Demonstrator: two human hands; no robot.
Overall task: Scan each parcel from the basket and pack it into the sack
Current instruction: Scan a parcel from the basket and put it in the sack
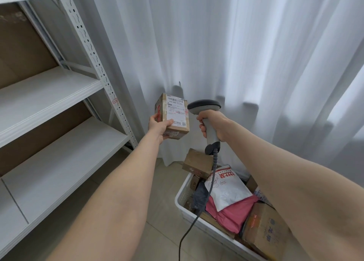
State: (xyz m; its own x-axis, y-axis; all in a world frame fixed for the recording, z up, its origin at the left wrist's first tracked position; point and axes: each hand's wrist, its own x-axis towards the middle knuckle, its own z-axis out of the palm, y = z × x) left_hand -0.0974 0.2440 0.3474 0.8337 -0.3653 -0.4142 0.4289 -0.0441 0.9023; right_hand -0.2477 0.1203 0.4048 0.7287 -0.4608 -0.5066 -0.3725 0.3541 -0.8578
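Near right, with open tiled floor lying to its left, a white perforated plastic basket [183, 198] is holding one pink mailer [234, 213], one white mailer [228, 189] and at least three cardboard boxes, while farther out the left hand [157, 127] is gripping one labelled cardboard parcel [174, 115] and the right hand [212, 125] is clasping one grey scanner [204, 106] before a pleated curtain [246, 43].

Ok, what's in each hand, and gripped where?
The left hand holds a cardboard box by its lower left corner; the right hand grips the scanner by its handle.
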